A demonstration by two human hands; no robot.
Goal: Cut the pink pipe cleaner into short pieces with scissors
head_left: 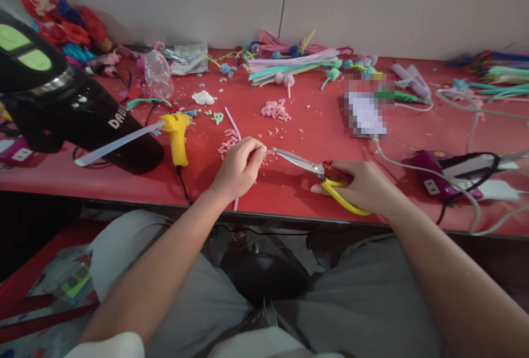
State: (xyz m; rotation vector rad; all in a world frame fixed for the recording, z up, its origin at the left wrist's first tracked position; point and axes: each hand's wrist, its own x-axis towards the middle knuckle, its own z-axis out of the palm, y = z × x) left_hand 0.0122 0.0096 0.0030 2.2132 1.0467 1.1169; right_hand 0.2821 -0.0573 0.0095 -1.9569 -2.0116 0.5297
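My left hand (239, 165) is closed in a pinch on a thin pink pipe cleaner (236, 202) whose lower end sticks out below the hand at the table's front edge. My right hand (363, 184) grips yellow-and-red-handled scissors (306, 166); their blades are slightly parted and point left at my left fingertips. Short pink cut pieces (228, 142) lie just beyond my left hand, and another small heap (275, 110) sits farther back. Both hands rest on the red table (314, 132).
A yellow glue gun (177, 135) stands left of my hand, beside a black vacuum-like device (61, 104). A bundle of coloured pipe cleaners (289, 60) lies at the back, with a plastic bottle (159, 74). A purple power strip (444, 176) with cables sits at right.
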